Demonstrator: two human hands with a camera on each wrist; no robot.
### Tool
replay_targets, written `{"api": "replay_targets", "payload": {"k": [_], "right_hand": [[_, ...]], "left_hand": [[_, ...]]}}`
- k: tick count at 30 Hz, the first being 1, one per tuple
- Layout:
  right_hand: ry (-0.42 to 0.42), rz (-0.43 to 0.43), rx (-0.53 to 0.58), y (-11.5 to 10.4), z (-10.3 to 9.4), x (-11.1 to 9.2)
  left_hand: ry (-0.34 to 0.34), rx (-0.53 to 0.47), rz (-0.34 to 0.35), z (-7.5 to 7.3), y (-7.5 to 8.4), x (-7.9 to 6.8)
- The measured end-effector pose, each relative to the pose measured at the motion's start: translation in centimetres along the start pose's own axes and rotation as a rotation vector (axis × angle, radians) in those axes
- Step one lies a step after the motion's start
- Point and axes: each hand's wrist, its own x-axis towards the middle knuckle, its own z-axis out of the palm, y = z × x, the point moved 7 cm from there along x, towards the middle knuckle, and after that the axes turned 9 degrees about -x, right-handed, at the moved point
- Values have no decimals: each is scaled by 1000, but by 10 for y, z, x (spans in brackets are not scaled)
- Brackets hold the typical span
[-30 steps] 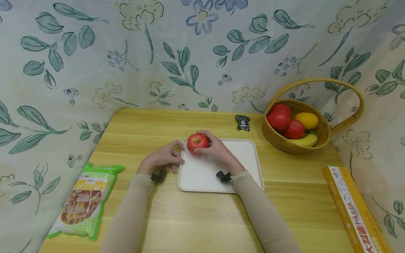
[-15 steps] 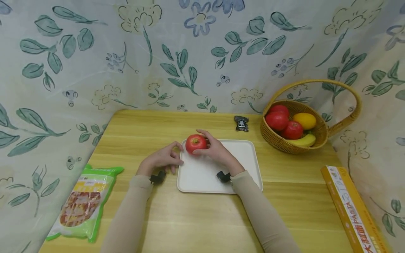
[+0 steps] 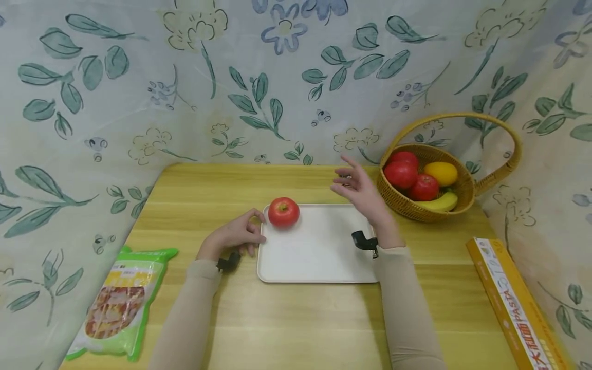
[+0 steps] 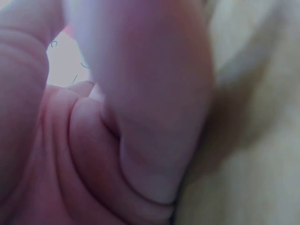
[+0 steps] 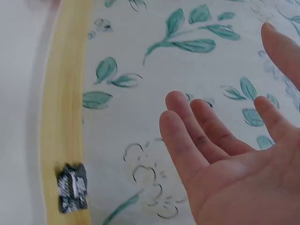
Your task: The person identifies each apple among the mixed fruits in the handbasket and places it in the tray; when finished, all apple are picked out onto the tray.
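Observation:
A red apple (image 3: 283,213) sits in the far left corner of the white tray (image 3: 319,257), with no hand touching it. At the tray's left edge is my left hand (image 3: 237,234); its bent index finger and thumb come up to the rim. Its own fingers fill most of the left wrist view, and nothing shows between them. My right hand (image 3: 363,195) is raised above the tray's far right part, holding nothing, its fingers spread in the right wrist view. Behind it lies a small black-wrapped packet (image 5: 71,187), mostly hidden in the head view.
A wicker basket (image 3: 416,206) with a tall handle stands at the back right, holding red fruit, a yellow fruit and a banana. An orange pasta box (image 3: 515,303) lies along the right edge. A green-and-white food bag (image 3: 117,306) lies at the left. Floral cloth hangs behind the table.
My right hand has let go of the apple and moved right and away from me, over the tray's far right side. The apple stays in its corner; my left hand keeps its place.

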Motion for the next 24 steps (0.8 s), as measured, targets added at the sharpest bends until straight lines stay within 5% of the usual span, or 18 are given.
{"api": "replay_targets", "payload": {"k": [8, 16, 24], "right_hand": [[205, 57, -23, 4, -68, -17], [418, 167, -166, 35, -122, -36], [371, 225, -298, 65, -141, -40]], "left_hand": [[-12, -12, 7, 0, -1, 0], [-15, -9, -9, 1, -3, 1], [-16, -11, 11, 0, -1, 0]]}}
